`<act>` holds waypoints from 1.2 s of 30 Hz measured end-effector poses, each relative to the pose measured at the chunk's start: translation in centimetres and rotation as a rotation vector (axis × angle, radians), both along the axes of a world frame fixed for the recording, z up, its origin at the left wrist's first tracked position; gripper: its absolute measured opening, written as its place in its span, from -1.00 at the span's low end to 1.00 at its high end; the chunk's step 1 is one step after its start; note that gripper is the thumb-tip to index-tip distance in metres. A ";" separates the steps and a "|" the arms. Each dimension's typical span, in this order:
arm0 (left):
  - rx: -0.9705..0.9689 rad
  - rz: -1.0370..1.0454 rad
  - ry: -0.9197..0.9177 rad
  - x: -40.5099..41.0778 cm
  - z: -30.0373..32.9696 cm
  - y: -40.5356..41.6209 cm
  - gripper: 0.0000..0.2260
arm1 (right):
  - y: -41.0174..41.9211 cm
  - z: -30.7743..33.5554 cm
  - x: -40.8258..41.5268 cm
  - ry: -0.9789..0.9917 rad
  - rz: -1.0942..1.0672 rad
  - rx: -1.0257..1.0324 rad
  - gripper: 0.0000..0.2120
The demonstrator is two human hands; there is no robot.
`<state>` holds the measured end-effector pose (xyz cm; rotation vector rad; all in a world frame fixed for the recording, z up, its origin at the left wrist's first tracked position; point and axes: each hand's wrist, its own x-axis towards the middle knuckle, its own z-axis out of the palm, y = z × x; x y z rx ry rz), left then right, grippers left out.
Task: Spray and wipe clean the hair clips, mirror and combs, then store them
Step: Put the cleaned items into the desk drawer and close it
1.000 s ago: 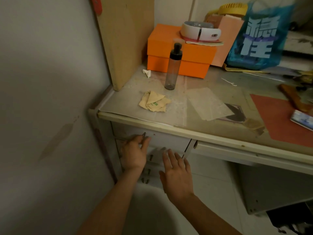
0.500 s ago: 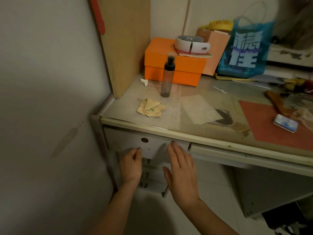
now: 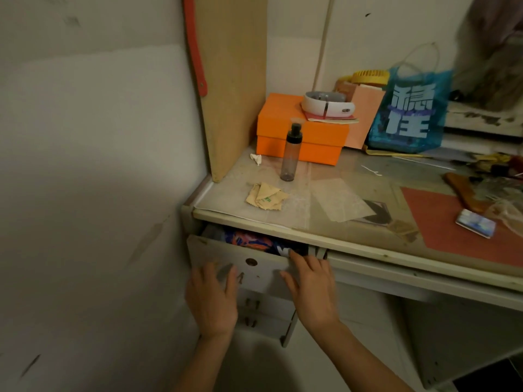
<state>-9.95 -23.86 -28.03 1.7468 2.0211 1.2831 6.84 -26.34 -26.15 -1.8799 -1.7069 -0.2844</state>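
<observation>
The top drawer (image 3: 254,274) at the desk's left end stands slightly out, and colourful packets (image 3: 249,241) show in the gap. My left hand (image 3: 212,301) lies flat against the drawer front, fingers straight. My right hand (image 3: 311,290) also rests on the front, its fingertips at the top edge. On the desk behind stand a grey spray bottle (image 3: 290,154) with a black cap and a crumpled yellow cloth (image 3: 266,196). I see no hair clips, mirror or combs that I can tell for sure.
An orange box (image 3: 285,140) with a white device on it and a blue bag (image 3: 410,114) stand at the back. A wooden board (image 3: 232,80) leans in the corner. A brown wooden piece (image 3: 464,193) and a small card (image 3: 475,223) lie right. The wall is close on the left.
The drawer front has come out from under the desk edge, showing its contents. Both hands have shifted up on the drawer front, and my view has risen.
</observation>
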 end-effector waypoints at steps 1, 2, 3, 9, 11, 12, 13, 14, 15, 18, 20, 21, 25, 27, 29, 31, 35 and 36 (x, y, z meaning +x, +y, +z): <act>0.061 -0.016 0.032 -0.2 0.9 0.2 -0.69 | 0.0 0.2 -0.1 0.028 0.010 -0.002 -0.61; 0.077 -0.059 0.066 -0.4 1.7 0.5 -0.61 | 0.0 0.4 -0.2 0.057 0.016 -0.002 -0.65; 0.047 -0.106 0.090 -0.5 2.6 1.0 -0.54 | -0.1 0.7 -0.4 0.092 0.016 -0.008 -0.66; -0.269 -0.252 0.236 -1.0 3.8 3.0 -0.44 | -0.9 2.0 -0.6 0.224 -0.005 -0.183 -0.64; -0.260 -0.266 0.257 -1.6 3.2 2.5 -0.31 | -1.3 2.2 -0.7 0.239 -0.002 -0.193 -0.64; -0.237 -0.265 0.248 -1.8 3.1 2.1 -0.26 | -1.5 2.2 -0.8 0.243 -0.002 -0.192 -0.65; -0.226 -0.263 0.233 -2.0 3.0 1.9 -0.25 | -1.7 2.3 -1.0 0.246 -0.005 -0.193 -0.66; -0.233 -0.263 0.218 -2.2 3.2 1.6 -0.24 | -1.9 2.4 -1.1 0.252 -0.008 -0.196 -0.67; -0.255 -0.267 0.209 -2.3 3.4 1.2 -0.25 | -2.2 2.5 -1.3 0.256 -0.007 -0.195 -0.67; -0.342 -0.264 0.248 -2.6 4.4 0.3 -0.36 | -3.1 2.8 -1.7 0.255 -0.004 -0.192 -0.71; -0.365 -0.246 0.252 -2.9 4.7 -0.4 -0.53 | -3.8 2.9 -1.9 0.244 0.007 -0.201 -0.73; -0.368 -0.242 0.254 -3.2 4.8 -0.8 -0.57 | -4.2 2.9 -2.1 0.236 0.010 -0.211 -0.73; -0.410 -0.265 0.236 -4.2 5.2 -2.4 -0.73 | -5.8 2.8 -2.8 0.213 0.023 -0.244 -0.72; -0.434 -0.273 0.192 -4.6 5.4 -3.0 -0.73 | -6.6 2.9 -3.1 0.215 0.025 -0.296 -0.70; -0.452 -0.280 0.153 -5.0 5.5 -3.7 -0.72 | -7.3 3.0 -3.3 0.214 0.034 -0.321 -0.69; -0.464 -0.291 0.133 -5.4 5.6 -4.4 -0.73 | -8.1 3.0 -3.6 0.197 0.043 -0.342 -0.70; -0.490 -0.313 0.135 -5.6 6.4 -5.2 -0.76 | -8.8 3.5 -3.8 0.216 0.052 -0.355 -0.71; -0.501 -0.324 0.135 -5.6 6.7 -5.2 -0.77 | -8.7 3.7 -3.8 0.217 0.052 -0.368 -0.72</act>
